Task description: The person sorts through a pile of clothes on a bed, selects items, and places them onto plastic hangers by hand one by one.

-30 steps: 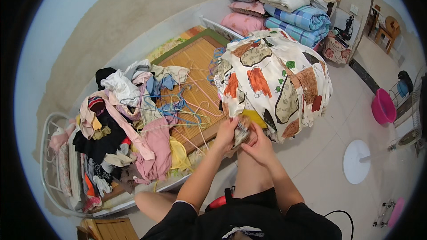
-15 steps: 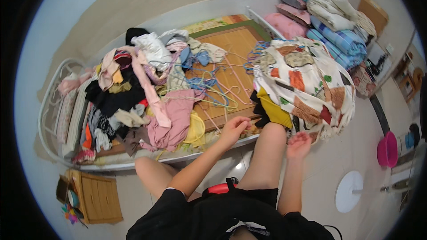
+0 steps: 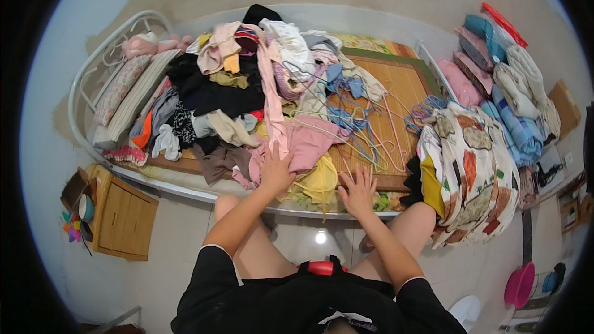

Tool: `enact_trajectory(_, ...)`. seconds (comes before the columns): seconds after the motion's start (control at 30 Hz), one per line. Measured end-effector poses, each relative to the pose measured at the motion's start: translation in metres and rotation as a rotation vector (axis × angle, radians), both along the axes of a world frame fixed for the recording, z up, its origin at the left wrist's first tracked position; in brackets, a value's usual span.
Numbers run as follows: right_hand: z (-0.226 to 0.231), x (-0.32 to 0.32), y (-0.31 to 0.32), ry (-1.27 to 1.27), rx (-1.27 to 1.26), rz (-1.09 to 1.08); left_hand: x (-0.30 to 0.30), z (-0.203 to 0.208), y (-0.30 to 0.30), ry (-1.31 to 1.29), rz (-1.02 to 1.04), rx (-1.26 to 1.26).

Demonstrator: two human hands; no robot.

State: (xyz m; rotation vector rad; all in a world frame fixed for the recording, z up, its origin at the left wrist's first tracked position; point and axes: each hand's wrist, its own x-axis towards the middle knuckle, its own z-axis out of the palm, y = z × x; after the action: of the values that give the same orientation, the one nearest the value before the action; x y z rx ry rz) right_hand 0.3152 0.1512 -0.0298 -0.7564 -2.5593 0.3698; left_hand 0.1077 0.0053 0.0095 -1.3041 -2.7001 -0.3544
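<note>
My left hand (image 3: 276,172) lies with fingers spread over the dusty-pink garment (image 3: 309,142), where the end of a long pale-pink piece of clothing (image 3: 273,108) hangs down. It seems to rest on the cloth without gripping it. To its right, my right hand (image 3: 359,196) is also open, palm down, at the front edge of the bamboo mat (image 3: 383,83). A yellow garment (image 3: 318,179) lies between the two hands. Beyond my right hand, pink, green and blue clothes hangers (image 3: 374,130) are tangled on the mat. How far its fingertips touch a hanger, I cannot tell.
A large heap of mixed clothes (image 3: 213,89) covers the bed's left half. On the right sits a patterned cloth pile (image 3: 473,161), with blue hangers (image 3: 427,111) beside it. Folded quilts (image 3: 520,127) stand beyond. A wooden cabinet (image 3: 120,213) and a pink basin (image 3: 520,284) are on the floor.
The view has turned, so the bed's things appear farther right. My left hand has moved left onto the pink clothing. My right hand has come from beside my knee to the mat's edge.
</note>
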Motion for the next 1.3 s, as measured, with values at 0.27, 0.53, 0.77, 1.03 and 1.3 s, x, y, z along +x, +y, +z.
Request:
enact_trajectory(0.27,-0.034,-0.031,0.101,-0.165,0.11,-0.202,-0.054,-0.03,0.005,-0.069,0.153,0.298)
enact_trajectory(0.53,0.003,-0.089,0.065,0.269,0.164,-0.37,-0.055,-0.004,0.015,-0.255,0.094,0.478)
enact_trajectory(0.77,0.03,-0.245,0.006,0.479,-0.594,0.294,-0.071,-0.028,0.021,-0.517,-0.045,0.665)
enact_trajectory(1.03,-0.008,-0.326,0.018,0.369,-0.4,0.243,-0.095,-0.003,0.008,-0.707,0.141,0.879)
enact_trajectory(1.3,-0.034,-0.225,-0.02,0.324,-0.497,0.216,-0.167,-0.038,-0.03,-0.34,0.781,1.569)
